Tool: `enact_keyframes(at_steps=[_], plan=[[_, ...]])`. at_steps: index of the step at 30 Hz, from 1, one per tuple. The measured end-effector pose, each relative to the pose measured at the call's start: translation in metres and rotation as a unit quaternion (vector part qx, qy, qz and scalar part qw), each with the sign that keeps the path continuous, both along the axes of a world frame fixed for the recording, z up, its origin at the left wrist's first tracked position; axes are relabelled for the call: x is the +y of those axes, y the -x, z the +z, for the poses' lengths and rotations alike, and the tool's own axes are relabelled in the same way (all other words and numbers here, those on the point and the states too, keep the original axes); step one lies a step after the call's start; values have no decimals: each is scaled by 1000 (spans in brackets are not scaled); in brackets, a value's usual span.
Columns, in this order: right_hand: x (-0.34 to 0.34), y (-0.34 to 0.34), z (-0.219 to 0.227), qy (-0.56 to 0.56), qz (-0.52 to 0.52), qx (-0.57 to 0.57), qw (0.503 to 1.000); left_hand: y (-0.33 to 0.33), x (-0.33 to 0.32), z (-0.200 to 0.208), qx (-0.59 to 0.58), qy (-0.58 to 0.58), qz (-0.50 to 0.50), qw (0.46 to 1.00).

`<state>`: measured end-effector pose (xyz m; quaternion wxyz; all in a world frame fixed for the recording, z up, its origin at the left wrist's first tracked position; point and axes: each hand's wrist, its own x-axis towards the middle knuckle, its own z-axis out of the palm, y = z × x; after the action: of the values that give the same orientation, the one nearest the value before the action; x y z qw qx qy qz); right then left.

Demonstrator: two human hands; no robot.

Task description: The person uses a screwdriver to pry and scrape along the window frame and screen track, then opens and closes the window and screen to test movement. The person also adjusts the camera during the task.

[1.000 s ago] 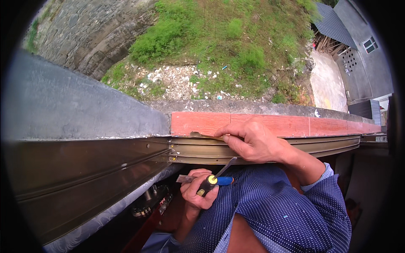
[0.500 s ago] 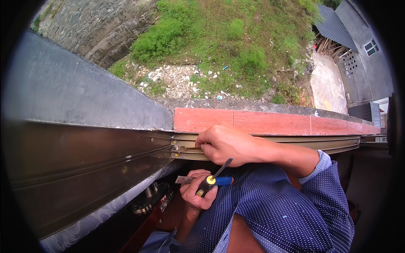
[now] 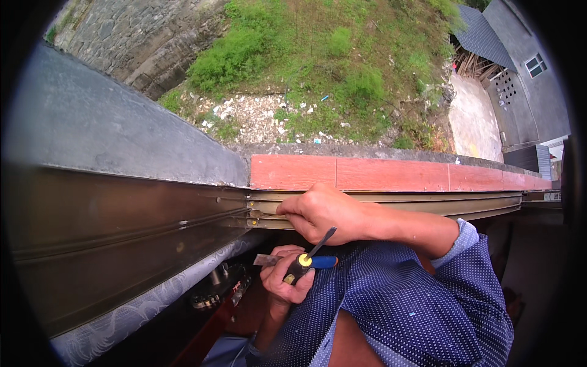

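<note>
Weedy ground [image 3: 318,79] beyond window track [image 3: 440,202]; right hand [image 3: 321,214] pinches thin strip [image 3: 264,214] at track, best kept flat; left hand [image 3: 286,276] grips screwdriver [image 3: 304,262], blue-handled tool [image 3: 325,262].

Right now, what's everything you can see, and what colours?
Screwdriver: 1, black and yellow, in left grip
Blue-handled tool: 1, blue and orange, same grip
Thin strip: 1, brownish, in right grip
Window track: 1, bronze, centre
Tiles: at least 4, red, beyond track
Frame: 1, brown, left
Slab: 1, grey, above frame
Stone wall: 1, grey, top left
Bushes: several, green, top middle
Rubble: 1 patch, whitish, upper middle
Roof: 1, grey, top right
Building: 1, grey, far right
Woodpile: 1, brown, under roof
Patterned cloth: 1, pale, lower left
Shirt: 1, dotted blue, lower middle
Left grip: 1, lower middle
Right grip: 1, centre
</note>
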<state>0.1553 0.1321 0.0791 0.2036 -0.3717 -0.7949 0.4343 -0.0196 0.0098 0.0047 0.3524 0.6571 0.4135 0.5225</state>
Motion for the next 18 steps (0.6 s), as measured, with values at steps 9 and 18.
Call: enact_keyframes(at_steps=[9,18], plan=[[-9,4,-6,-81,22,-17,996,1,-4,1,4,-4,4,1000],[-15,7,0,-69,17,-53,996,4,-8,2,7,4,10,1000]])
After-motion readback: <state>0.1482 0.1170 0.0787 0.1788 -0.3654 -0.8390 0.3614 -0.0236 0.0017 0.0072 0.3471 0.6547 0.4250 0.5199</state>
